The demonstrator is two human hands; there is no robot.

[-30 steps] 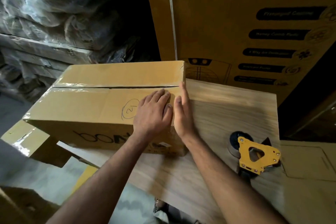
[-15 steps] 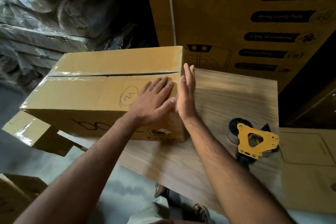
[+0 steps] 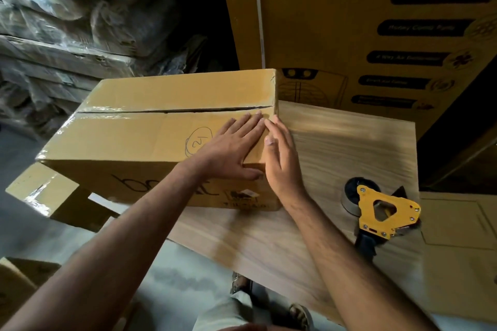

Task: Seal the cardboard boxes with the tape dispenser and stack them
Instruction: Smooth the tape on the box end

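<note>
A brown cardboard box (image 3: 139,140) with a circled number written on top rests on a wood-grain tabletop (image 3: 336,148), its left part overhanging the edge. Shiny tape covers the left end of its top seam. My left hand (image 3: 231,150) lies flat on the box's top near the right end, fingers spread. My right hand (image 3: 282,158) is pressed flat against the box's right end face at the top corner. The yellow tape dispenser (image 3: 382,212) lies on the table to the right, untouched.
A tall printed appliance carton (image 3: 363,21) stands behind the table. Plastic-wrapped goods (image 3: 67,21) are piled at the left. A smaller taped box (image 3: 48,193) sits lower left, below the table, and flat cardboard (image 3: 457,217) lies at right.
Both hands have slid along the right end of the box, the left hand's fingers reaching farther toward the seam. The view has shifted slightly; the box and dispenser have stayed in place.
</note>
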